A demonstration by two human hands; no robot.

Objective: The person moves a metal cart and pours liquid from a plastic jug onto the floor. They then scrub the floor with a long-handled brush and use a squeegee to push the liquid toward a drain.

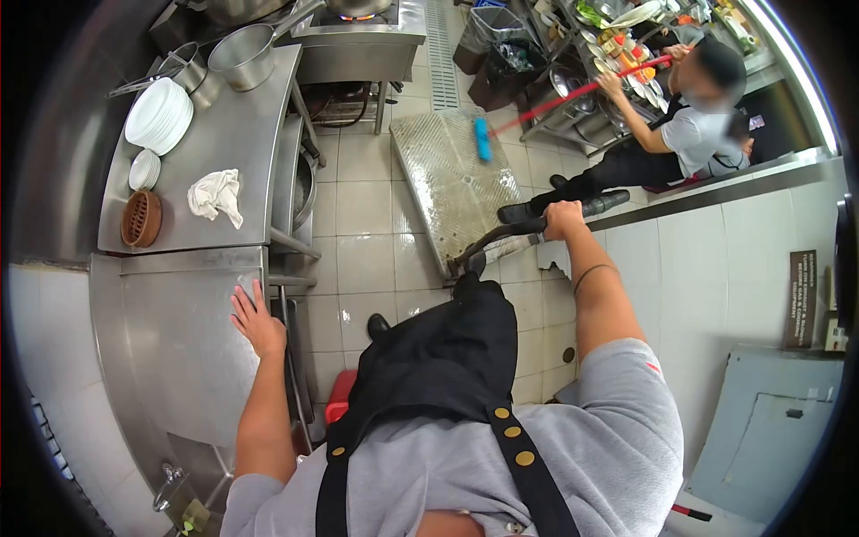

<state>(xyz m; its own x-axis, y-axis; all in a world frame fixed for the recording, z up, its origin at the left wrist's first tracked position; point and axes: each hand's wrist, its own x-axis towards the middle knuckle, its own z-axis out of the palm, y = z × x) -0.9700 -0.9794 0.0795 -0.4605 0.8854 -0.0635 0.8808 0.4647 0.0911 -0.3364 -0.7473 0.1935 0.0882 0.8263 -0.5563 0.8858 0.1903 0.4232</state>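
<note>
My right hand (564,218) is closed around the dark curved handle (514,230) of a platform trolley. The trolley's pale, ridged deck (438,170) lies low over the floor and looks wet. On the left, my left hand (258,320) rests on the edge of a stainless steel counter (170,313), fingers spread and holding nothing. A co-worker (676,134) at the upper right grips the long red pole of a brush (484,140), whose blue head touches the deck.
The steel table holds stacked white plates (159,116), a white cloth (216,195), a bamboo steamer (141,218) and a saucepan (242,59). A lit stove (358,31) and bins (510,67) stand farther back. A floor drain grate (440,63) and a red container (341,396) are also in view.
</note>
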